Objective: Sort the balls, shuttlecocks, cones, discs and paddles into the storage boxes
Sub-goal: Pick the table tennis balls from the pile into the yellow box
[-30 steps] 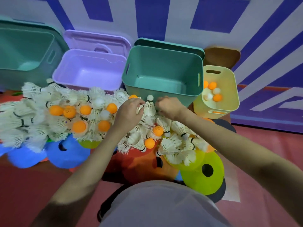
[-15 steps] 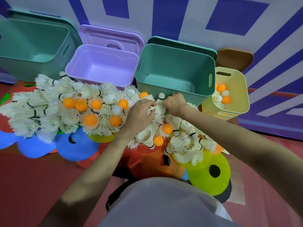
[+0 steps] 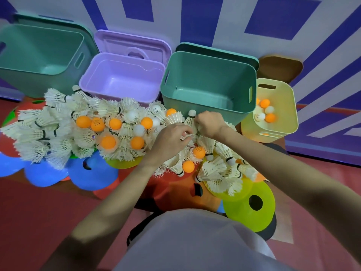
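Note:
A wide heap of white feather shuttlecocks (image 3: pixel 58 133) mixed with orange balls (image 3: pixel 108 142) and white balls (image 3: pixel 132 115) lies on flat cones in blue (image 3: pixel 91 173), orange (image 3: pixel 187 192) and lime (image 3: pixel 252 208). My left hand (image 3: pixel 170 139) and my right hand (image 3: pixel 209 124) meet in the heap just before the middle green box (image 3: pixel 207 61). Both have curled fingers gripping shuttlecocks; one shuttlecock (image 3: pixel 190 118) stands cork-up between them. The small yellow box (image 3: pixel 287 106) at the right holds several orange and white balls.
A second green box (image 3: pixel 39 32) stands at the far left and a purple box (image 3: pixel 121 59) beside it, its lid (image 3: pixel 134 44) leaning against the wall. A brown lid (image 3: pixel 279 65) stands behind the yellow box. Red floor lies in front.
Both hands have stayed together in the shuttlecock heap by the middle green box, with small finger movements. The camera view has shifted a little, so everything sits further right in the frame.

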Demonstrator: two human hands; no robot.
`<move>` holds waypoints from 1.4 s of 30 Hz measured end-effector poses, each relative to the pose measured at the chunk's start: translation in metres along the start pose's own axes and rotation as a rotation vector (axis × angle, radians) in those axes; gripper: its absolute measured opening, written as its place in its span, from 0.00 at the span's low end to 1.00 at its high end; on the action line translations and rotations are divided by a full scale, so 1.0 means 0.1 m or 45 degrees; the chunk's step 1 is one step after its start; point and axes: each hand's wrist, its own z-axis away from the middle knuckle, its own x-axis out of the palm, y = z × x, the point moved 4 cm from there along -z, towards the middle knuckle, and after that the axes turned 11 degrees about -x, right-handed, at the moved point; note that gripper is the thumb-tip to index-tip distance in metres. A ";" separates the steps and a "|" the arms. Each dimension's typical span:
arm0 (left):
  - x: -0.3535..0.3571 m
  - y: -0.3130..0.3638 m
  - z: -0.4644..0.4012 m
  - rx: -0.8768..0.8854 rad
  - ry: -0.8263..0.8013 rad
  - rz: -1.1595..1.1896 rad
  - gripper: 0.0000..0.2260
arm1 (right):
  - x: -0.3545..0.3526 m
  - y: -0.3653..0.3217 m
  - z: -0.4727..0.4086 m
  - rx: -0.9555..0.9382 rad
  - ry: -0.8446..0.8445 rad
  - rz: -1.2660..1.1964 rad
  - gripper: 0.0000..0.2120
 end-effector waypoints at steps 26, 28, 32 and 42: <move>0.34 0.99 -0.41 0.032 -0.291 -0.556 0.11 | 0.63 1.01 1.92 0.628 1.295 -0.876 0.10; 0.33 1.28 -0.55 0.131 -0.242 -0.294 0.12 | 0.64 1.22 1.97 0.684 1.330 -0.840 0.10; 0.66 1.75 -0.92 0.298 -0.161 -0.181 0.13 | 0.57 1.62 1.98 0.734 1.253 -0.777 0.11; 1.27 2.01 -1.35 0.385 -0.193 -0.163 0.15 | 0.62 1.87 1.85 0.703 0.948 -0.677 0.13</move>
